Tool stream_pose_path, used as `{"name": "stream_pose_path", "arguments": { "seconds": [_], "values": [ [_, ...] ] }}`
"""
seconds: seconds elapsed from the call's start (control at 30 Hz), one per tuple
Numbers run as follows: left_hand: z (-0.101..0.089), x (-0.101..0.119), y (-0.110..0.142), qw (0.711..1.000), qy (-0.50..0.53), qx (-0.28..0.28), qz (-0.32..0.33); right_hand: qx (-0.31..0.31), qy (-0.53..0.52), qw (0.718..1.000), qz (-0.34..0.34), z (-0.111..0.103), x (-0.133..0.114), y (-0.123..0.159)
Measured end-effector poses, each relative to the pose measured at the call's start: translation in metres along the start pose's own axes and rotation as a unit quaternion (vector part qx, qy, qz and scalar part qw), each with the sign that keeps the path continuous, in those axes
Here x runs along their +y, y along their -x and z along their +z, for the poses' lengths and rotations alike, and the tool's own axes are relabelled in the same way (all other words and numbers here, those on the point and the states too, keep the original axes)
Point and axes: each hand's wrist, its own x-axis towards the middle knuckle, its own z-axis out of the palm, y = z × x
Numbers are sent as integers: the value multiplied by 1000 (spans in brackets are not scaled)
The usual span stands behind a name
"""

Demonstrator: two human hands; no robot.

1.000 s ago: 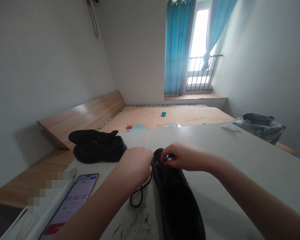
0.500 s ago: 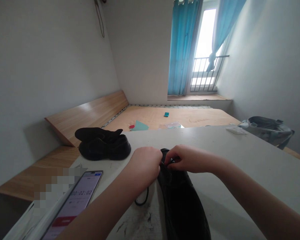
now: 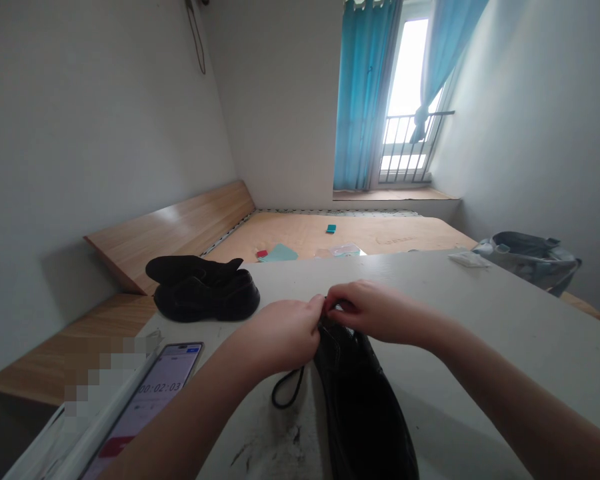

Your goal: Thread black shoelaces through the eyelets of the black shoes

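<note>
Far left, a phone point(image 3: 155, 393) showing a running timer lies left of the black leather shoe point(image 3: 360, 407); a stacked pair of black shoes point(image 3: 203, 293) sits farther along the table, also left of it; the left hand point(image 3: 280, 337) pinches its fingertips shut on the black lace point(image 3: 286, 395) at the shoe's top end, a loop hanging below; the right hand point(image 3: 375, 310) meets it there, fingers curled closed on the lace; the white table point(image 3: 485, 347) stretches right of the shoe; a grey bag point(image 3: 527, 260) sits beyond its far edge.
</note>
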Motion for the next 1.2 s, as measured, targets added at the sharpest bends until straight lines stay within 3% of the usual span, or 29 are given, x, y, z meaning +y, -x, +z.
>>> {"name": "stream_pose_path", "arguments": {
  "seconds": [0.1,0.2,0.27,0.37,0.5,0.6,0.73,0.83,1.0,1.2],
  "values": [
    [-15,6,4,994,101,49,10,81,-102,991,-13,-18,0,5],
    [-30,16,12,954,266,135,41,159,-220,961,-51,-32,-9,15],
    [-36,23,18,928,322,180,53,198,-288,934,-75,-37,-16,22],
    [-39,30,24,899,374,218,63,221,-354,905,-85,-39,-24,28],
    [-32,26,18,859,445,250,40,249,-447,859,-26,-36,-23,24],
    [-28,20,9,851,431,296,47,235,-515,824,-6,-32,-22,19],
    [-28,22,8,841,368,394,46,202,-523,827,-43,-24,-29,20],
    [-29,28,15,819,352,451,41,200,-549,810,-39,-20,-38,25],
    [-29,36,20,820,336,460,57,198,-604,772,1,-17,-46,29],
    [-29,35,19,800,340,489,81,173,-587,791,-15,-20,-46,30]
  ]
}}
